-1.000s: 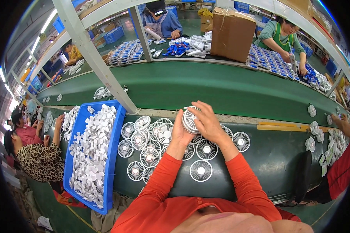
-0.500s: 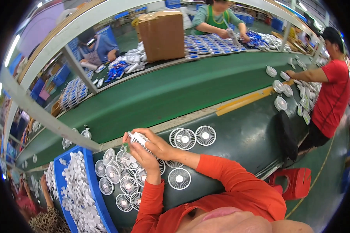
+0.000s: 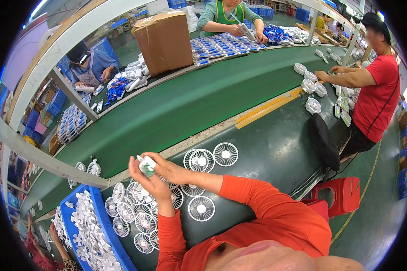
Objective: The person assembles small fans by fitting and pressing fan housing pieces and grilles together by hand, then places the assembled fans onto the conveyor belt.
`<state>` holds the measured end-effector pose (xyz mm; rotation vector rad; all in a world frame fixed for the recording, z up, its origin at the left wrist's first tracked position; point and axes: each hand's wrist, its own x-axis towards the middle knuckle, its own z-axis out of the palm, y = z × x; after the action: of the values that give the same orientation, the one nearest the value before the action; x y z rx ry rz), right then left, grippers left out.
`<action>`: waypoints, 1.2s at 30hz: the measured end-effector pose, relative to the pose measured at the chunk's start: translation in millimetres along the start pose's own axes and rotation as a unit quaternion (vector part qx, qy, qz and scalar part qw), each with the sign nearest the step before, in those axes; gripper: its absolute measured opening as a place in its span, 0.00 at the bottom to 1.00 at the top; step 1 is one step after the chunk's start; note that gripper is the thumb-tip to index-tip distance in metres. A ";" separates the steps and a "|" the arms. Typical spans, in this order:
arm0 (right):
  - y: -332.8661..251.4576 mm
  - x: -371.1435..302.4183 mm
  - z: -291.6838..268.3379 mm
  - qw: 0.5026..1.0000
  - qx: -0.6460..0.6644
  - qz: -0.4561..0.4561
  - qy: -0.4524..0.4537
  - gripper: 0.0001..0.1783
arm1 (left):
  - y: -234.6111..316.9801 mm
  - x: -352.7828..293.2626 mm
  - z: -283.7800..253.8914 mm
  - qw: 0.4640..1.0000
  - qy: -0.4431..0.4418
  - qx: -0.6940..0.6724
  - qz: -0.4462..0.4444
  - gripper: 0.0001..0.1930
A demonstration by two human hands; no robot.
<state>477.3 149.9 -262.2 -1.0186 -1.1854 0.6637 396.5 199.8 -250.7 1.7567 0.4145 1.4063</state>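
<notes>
Over the bench, my left hand (image 3: 150, 184) and my right hand (image 3: 171, 169) are close together, both closed on a white plastic fan part (image 3: 145, 161). A patch of green, perhaps a circuit board, shows on its near side; fingers cover the rest. Beneath and beside my hands lie several round white fan grilles (image 3: 145, 223), some overlapping. To the right of my wrists, more grilles (image 3: 201, 208) rest flat on the dark green bench top (image 3: 257, 153).
A blue bin (image 3: 105, 210) full of small white pieces stands left of the grilles. Beyond the bench runs a green conveyor belt (image 3: 176, 108), with a white metal post (image 3: 63, 160) before it. Co-workers sit opposite; another in red (image 3: 380, 90) handles fans at right. A red stool (image 3: 343, 196) stands nearby.
The held white part has turned, so its green patch faces nearer and its striped side no longer shows. Both hands still grip it. The view has shifted slightly.
</notes>
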 end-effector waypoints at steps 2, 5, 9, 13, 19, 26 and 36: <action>2.7 -4.4 2.6 0.984 -0.154 -0.084 0.032 0.49 | 6.9 3.8 -1.5 0.952 0.026 -0.244 -0.185 0.23; 7.6 -9.6 24.7 0.997 -0.036 -0.032 0.061 0.41 | -8.0 -6.7 -7.6 0.977 0.049 -0.182 -0.103 0.22; 34.9 -0.1 18.3 0.994 0.016 -0.063 0.085 0.34 | -12.2 -5.8 0.7 0.999 0.028 -0.022 0.031 0.33; 18.1 15.5 -30.4 0.993 -0.087 0.077 0.034 0.31 | -11.1 9.2 1.0 0.998 -0.035 -0.005 -0.043 0.27; 12.6 0.3 -148.2 0.818 -0.529 0.059 0.218 0.35 | -9.3 25.6 -82.4 0.950 -0.091 0.290 0.073 0.15; -14.8 -35.6 -111.4 0.850 -0.513 0.025 0.117 0.20 | -32.1 15.3 -138.3 0.910 -0.164 0.376 0.056 0.15; 21.1 -36.2 -39.8 0.857 -0.482 0.048 -0.178 0.45 | -54.9 34.1 -97.6 0.888 -0.207 0.403 -0.073 0.08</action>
<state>507.1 116.3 -298.5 -1.8514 -1.8765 0.3026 330.5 295.0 -267.4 2.5456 0.9643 0.7291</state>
